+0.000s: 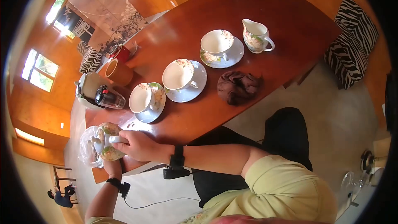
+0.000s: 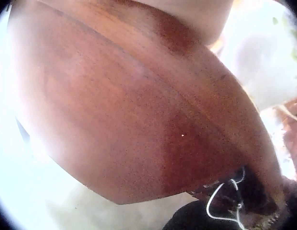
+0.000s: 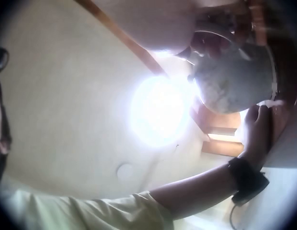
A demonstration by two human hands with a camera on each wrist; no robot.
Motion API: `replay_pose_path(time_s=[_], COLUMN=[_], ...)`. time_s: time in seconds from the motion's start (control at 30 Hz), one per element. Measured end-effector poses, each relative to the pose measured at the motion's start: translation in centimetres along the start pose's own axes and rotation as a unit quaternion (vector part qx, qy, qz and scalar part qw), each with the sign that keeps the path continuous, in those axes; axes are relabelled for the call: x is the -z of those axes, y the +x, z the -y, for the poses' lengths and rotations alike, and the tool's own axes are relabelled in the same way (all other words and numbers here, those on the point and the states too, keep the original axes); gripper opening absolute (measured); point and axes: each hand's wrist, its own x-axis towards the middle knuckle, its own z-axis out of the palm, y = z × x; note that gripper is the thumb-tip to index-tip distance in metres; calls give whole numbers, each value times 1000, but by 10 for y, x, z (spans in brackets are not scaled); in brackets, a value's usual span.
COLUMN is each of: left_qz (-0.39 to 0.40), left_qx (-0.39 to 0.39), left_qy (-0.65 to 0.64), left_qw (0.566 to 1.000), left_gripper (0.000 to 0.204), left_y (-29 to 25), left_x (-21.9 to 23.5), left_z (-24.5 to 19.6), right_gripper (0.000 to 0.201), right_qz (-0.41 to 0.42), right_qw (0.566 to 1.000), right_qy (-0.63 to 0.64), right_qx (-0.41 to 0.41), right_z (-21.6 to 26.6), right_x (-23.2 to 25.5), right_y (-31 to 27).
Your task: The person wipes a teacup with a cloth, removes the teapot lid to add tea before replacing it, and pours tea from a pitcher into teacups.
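In the head view a floral teapot [image 1: 111, 154] with a lid is at the table's near left corner. My right hand [image 1: 143, 146] grips its handle, fingers curled round it. Low against the pot is my left hand [image 1: 112, 168], its fingers mostly hidden behind the pot. Crumpled clear plastic [image 1: 86, 151] lies beside the pot. The right wrist view shows the teapot [image 3: 230, 81] from close by, with my left hand [image 3: 257, 129] at its lower side. In the left wrist view the pale pot [image 2: 268, 67] is partly visible at the right edge.
On the table [image 1: 174, 29] three floral cups stand on saucers [image 1: 199, 85], with a creamer [image 1: 253, 37] farther along. A brown cloth bundle [image 1: 239, 87] lies near the edge. Behind the cups are an orange cup [image 1: 120, 72], a white appliance [image 1: 92, 89] and a dark glass container [image 1: 111, 98].
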Motion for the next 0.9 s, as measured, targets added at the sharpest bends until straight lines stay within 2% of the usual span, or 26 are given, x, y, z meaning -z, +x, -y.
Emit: replay_pose_path(time_s=[0.03, 0.1, 0.23, 0.3, 0.33, 0.4, 0.47, 0.5, 0.53, 0.6, 0.67, 0.73, 0.8, 0.87, 0.9], left_qz=[0, 30, 15, 32, 26, 3, 2, -8, -23, -22, -15, -14, 47, -7, -37], left_qx=[-3, -13, 13, 39, 51, -27, -41, -54, -60, -57, -68, -59, -53, -37, -46], left_qy=[0, 33, 13, 90, 74, 16, -32, 2, 8, 22, 2, -86, -60, -167, -135], left_qw=[1000, 999, 1000, 995, 996, 999, 999, 999, 998, 998, 998, 994, 996, 985, 989], left_gripper=[37, 41, 45, 41, 41, 34, 27, 23, 22, 22, 18, 16, 20, 30, 33], left_y=[2, 6, 6, 3, 0, -10, -13, -5, -7, -9, -3, -2, 13, 14, 18], left_x=[-1, 0, 0, 2, 2, 10, 14, 3, 4, 9, -1, -7, -12, -21, -26], left_z=[4, 12, 13, 4, -3, -27, -34, -10, -13, -19, 7, 18, 58, 82, 103], right_gripper=[39, 43, 42, 40, 38, 33, 29, 30, 32, 34, 35, 25, 26, 46, 49], right_qz=[-2, 51, 44, 39, 23, 35, 19, -5, -31, -49, -122, -172, -209, -384, -391], right_qw=[1000, 974, 960, 954, 944, 946, 937, 923, 908, 912, 919, 921, 927, 900, 903], right_qy=[0, 206, 250, 271, 302, 294, 317, 347, 373, 366, 322, 324, 295, 141, 126], right_qx=[1, -75, -115, -121, -132, -133, -147, -169, -190, -179, -191, -130, -96, -149, -129], right_z=[0, 2, 0, 6, 12, 28, 40, 61, 80, 90, 114, 138, 158, 206, 217], right_x=[0, -4, -6, 1, 7, 28, 47, 59, 74, 111, 146, 174, 205, 194, 200], right_y=[4, 12, 14, 10, 4, -12, -30, -42, -53, -79, -114, -155, -195, -199, -204])
